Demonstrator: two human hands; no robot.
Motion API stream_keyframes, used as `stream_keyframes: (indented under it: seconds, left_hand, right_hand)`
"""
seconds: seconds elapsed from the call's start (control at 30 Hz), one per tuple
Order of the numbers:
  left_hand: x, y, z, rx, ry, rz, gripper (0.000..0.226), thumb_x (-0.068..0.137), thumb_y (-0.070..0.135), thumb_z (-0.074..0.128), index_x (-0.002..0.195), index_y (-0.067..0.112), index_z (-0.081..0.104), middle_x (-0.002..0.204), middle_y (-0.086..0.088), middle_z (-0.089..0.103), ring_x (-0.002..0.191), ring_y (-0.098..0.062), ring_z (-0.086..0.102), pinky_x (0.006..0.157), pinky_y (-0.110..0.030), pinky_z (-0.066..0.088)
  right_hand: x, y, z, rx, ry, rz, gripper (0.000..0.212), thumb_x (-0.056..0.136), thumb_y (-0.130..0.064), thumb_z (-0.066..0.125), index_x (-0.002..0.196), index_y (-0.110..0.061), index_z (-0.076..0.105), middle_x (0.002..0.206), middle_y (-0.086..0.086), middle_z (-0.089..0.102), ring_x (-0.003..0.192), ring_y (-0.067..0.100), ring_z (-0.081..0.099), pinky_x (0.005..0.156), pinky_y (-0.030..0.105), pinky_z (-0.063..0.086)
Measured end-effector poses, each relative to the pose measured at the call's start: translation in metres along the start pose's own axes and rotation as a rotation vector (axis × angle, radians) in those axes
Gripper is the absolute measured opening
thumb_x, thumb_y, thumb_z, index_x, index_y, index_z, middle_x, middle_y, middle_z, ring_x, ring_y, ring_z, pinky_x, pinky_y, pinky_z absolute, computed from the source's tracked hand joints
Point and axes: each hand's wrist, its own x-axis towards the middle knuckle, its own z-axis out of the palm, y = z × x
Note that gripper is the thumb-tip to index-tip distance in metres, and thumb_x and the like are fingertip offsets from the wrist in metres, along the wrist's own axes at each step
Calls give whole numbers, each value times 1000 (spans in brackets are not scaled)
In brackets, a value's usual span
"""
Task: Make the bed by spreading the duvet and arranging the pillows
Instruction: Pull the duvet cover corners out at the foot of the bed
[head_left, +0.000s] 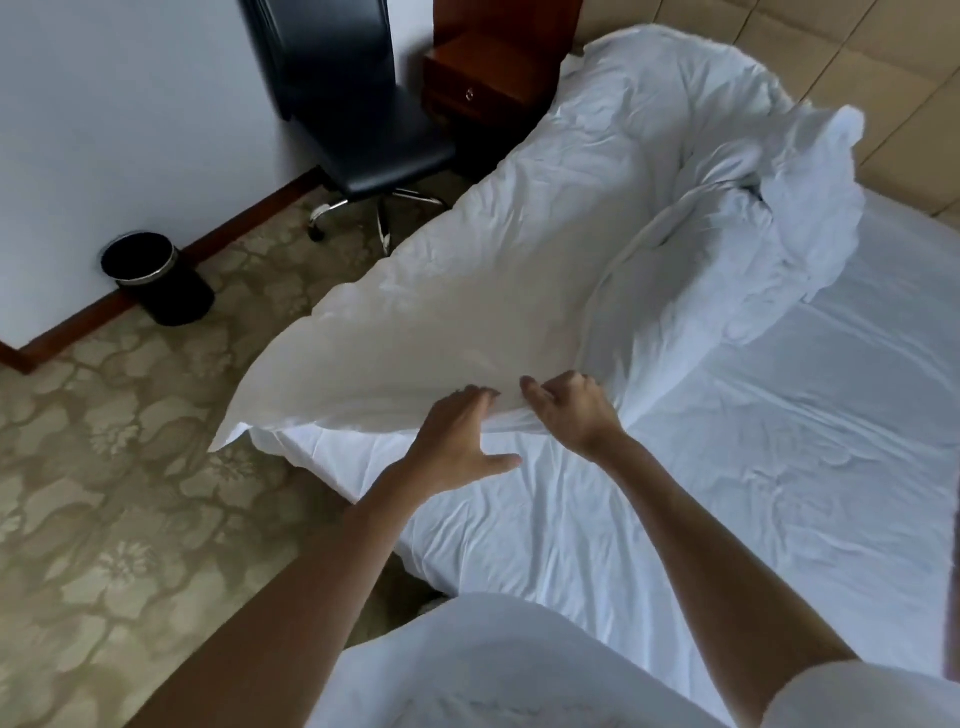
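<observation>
Duvet (519, 249) lying bunched along left edge of bed (753, 467), near corner overhanging carpet; far part heaped toward headboard end. No pillow clearly distinguishable in white heap. Office chair (358, 130) and wooden nightstand (478, 78) standing beside bed's far left edge; black bin (150, 275) sitting by wall. Chair top cut off by frame. Left hand (457, 441) lying flat, fingers spread, touching duvet's near edge. Right hand (569, 410) gripping same edge, fingers curling into fabric.

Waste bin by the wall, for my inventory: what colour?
Black, with a silvery rim band; head view.
</observation>
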Motion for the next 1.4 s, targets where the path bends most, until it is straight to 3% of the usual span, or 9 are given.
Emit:
stream_keyframes:
  seconds: [0.17,0.3,0.5,0.63,0.83,1.03,1.2,1.33,1.4]
  left_hand:
    - [-16,25,23,-48,-3,1,30,86,42,65,99,15,62,87,-1,70,80,-25,66,70,-34,52]
    - [-55,15,46,149,-134,-34,20,89,35,58,93,17,67,85,-2,71,80,-27,66,67,-30,47]
    - [-75,31,58,241,-112,-28,20,86,32,63,95,15,68,90,-4,72,86,-28,68,73,-30,48]
    - [-78,42,55,298,-108,-7,19,88,33,63,80,16,60,81,-3,68,80,-26,66,67,-28,42]
    - [-79,35,63,376,-158,-113,49,90,48,62,62,19,34,55,9,35,63,-20,47,61,-28,34]
    - [-64,41,78,313,-126,-235,42,89,50,63,68,19,44,60,10,45,66,-18,56,61,-27,33]
    - [-53,52,91,236,-131,-386,21,88,36,67,80,17,64,75,2,64,73,-19,62,63,-26,35]
    - [-43,68,113,377,-185,-403,12,89,29,61,94,18,58,96,1,68,94,-22,65,76,-28,37]
    - [-34,82,127,402,-232,-388,35,87,39,61,113,19,50,112,2,59,107,-22,59,86,-33,36]
  right_hand:
    - [-52,-4,15,-116,31,-44,54,100,-35,41,49,-17,37,57,6,50,65,35,61,70,38,52]
    - [-93,-3,32,-297,-219,-203,33,103,-26,32,92,-8,58,79,11,57,74,33,59,72,40,53]
    - [-106,9,3,-388,-546,-165,27,101,-22,34,97,-13,60,113,11,59,101,24,52,83,33,39]
    - [-80,23,-9,-584,-748,-209,59,86,-30,56,144,-27,43,142,-1,49,127,21,48,98,36,44]
    - [-22,61,-22,-1059,-902,-343,67,76,-38,69,137,-23,48,133,-3,55,124,21,52,98,37,45]
    - [45,150,-74,-1240,-710,-227,56,74,-17,77,126,-21,56,130,-1,57,129,22,47,108,50,26]
    - [34,193,-68,-1158,-435,-383,37,83,-25,61,120,-18,61,119,2,65,115,23,60,103,37,35]
    - [-1,221,-77,-872,-324,-104,36,85,-26,55,117,-13,61,117,9,65,113,30,59,95,36,46]
    - [-26,227,-87,-696,-276,32,34,82,-21,53,114,-9,60,116,13,65,112,33,60,93,35,48]
